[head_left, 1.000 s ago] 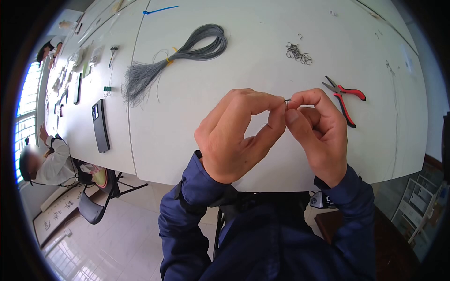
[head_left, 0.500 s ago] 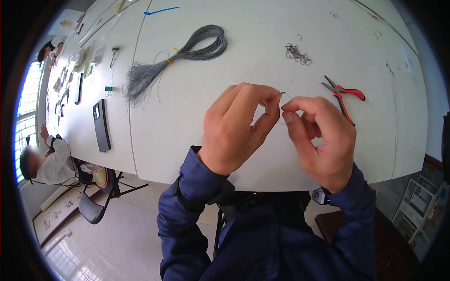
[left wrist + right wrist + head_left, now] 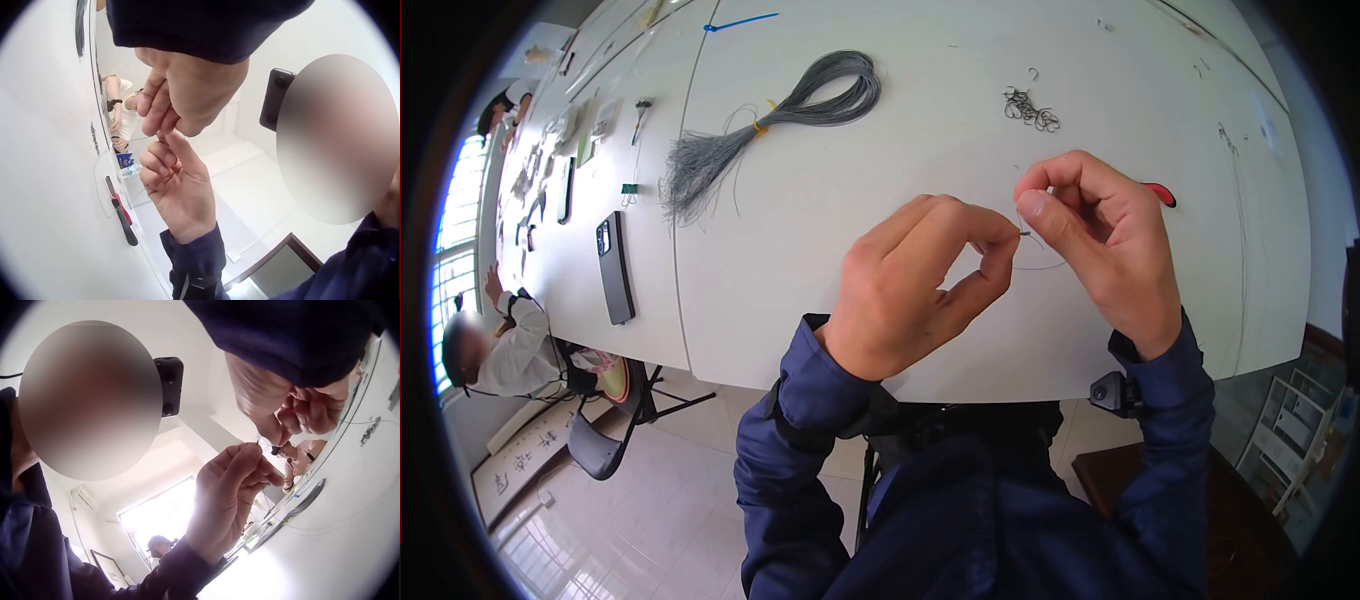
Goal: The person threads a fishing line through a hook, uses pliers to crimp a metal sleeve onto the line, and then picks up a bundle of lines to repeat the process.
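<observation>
In the head view, my left hand (image 3: 915, 285) pinches a small fish hook (image 3: 1025, 234) between thumb and forefinger; only its dark end shows past the fingertips. My right hand (image 3: 1115, 240), slightly higher and to the right, pinches a thin fishing line between thumb and index finger. That fishing line (image 3: 1040, 268) comes off the hook and curves in a loose loop below the right hand. Both hands are raised above the white table, fingertips a short gap apart. In the right wrist view, the left thumb (image 3: 240, 462) presses on the hook's dark tip.
A pile of fish hooks (image 3: 1030, 112) lies beyond the hands. Red-handled pliers (image 3: 122, 212) lie at the right, mostly behind my right hand in the head view. A grey line bundle (image 3: 800, 105), a phone (image 3: 615, 270) and a blue cable tie (image 3: 740, 22) lie leftward on the table (image 3: 780, 260).
My right hand drew down and away from the hook, then swung up and right with the line, now covering most of the pliers. My left hand shifted slightly right, still holding the hook.
</observation>
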A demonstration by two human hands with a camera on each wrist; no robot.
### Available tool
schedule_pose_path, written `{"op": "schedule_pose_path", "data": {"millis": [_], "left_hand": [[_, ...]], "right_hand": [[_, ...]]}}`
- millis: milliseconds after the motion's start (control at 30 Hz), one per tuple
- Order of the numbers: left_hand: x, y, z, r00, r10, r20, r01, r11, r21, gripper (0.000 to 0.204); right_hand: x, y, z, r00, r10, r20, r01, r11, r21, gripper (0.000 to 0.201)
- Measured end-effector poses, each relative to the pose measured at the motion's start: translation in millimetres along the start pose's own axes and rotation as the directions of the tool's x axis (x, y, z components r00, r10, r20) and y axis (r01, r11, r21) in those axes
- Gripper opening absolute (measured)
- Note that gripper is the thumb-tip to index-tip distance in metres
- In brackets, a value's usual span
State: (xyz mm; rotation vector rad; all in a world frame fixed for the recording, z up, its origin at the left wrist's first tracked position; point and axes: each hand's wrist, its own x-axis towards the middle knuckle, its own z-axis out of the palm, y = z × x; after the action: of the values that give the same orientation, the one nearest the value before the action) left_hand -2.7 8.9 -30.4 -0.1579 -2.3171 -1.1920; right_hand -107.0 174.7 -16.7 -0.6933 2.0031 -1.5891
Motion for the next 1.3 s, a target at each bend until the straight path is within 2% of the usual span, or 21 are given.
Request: {"op": "schedule_pose_path", "data": {"millis": [133, 433, 533, 567, 667, 733, 833, 933, 1033, 1167, 1267, 1300], "left_hand": [[0, 2, 0, 0.999, -0.019, -0.032, 0.019, 1.0, -0.012, 0.019], [1, 3, -1, 0.998, -0.043, -0.055, 0.044, 0.999, 0.03, 0.019], [1, 4, 0, 0.996, -0.069, -0.063, 0.072, 0.997, 0.034, 0.018], [1, 4, 0, 0.995, -0.079, -0.067, 0.081, 0.996, 0.032, 0.018], [2, -2, 4, 0.992, 0.003, -0.124, 0.005, 0.998, 0.066, 0.02], [3, -2, 3, 0.995, -0.013, -0.099, 0.02, 0.997, 0.07, 0.018], [2, 0, 0, 1.0, -0.017, -0.025, 0.019, 0.996, 0.088, 0.017], [1, 3, -1, 0.999, -0.027, 0.034, 0.025, 0.997, 0.075, 0.018], [-1, 5, 0, 0.998, -0.042, 0.038, 0.041, 0.999, 0.019, 0.017], [-1, 5, 1, 0.998, -0.062, -0.022, 0.061, 0.996, -0.057, 0.014], [-2, 4, 2, 0.989, -0.133, -0.057, 0.133, 0.991, -0.004, 0.013], [-1, 2, 3, 0.991, -0.119, -0.064, 0.12, 0.993, 0.006, 0.013]], "right_hand": [[-6, 6, 6, 0.998, 0.055, 0.011, -0.056, 0.994, 0.091, 0.012], [-14, 2, 9, 0.998, 0.061, 0.012, -0.062, 0.997, 0.054, 0.01], [-19, -4, 12, 0.998, 0.055, -0.011, -0.055, 0.998, -0.034, 0.009], [-21, -6, 14, 1.0, 0.014, -0.023, -0.015, 0.997, -0.077, 0.008], [-27, -10, 19, 0.987, -0.147, -0.056, 0.13, 0.962, -0.239, 0.009], [-30, -10, 22, 0.951, -0.302, -0.07, 0.253, 0.886, -0.387, 0.012], [-26, -21, 18, 0.902, -0.431, -0.034, 0.358, 0.79, -0.498, 0.015], [-15, -24, 7, 0.911, -0.411, -0.043, 0.344, 0.811, -0.474, 0.01], [-8, -16, 1, 0.982, -0.177, -0.066, 0.154, 0.952, -0.264, 0.006], [-9, -7, 2, 0.999, -0.028, -0.034, 0.023, 0.991, -0.129, 0.006], [-21, -7, 12, 0.997, -0.068, -0.036, 0.058, 0.969, -0.241, 0.007], [-24, -8, 15, 0.986, -0.163, -0.038, 0.143, 0.939, -0.313, 0.009]]}}
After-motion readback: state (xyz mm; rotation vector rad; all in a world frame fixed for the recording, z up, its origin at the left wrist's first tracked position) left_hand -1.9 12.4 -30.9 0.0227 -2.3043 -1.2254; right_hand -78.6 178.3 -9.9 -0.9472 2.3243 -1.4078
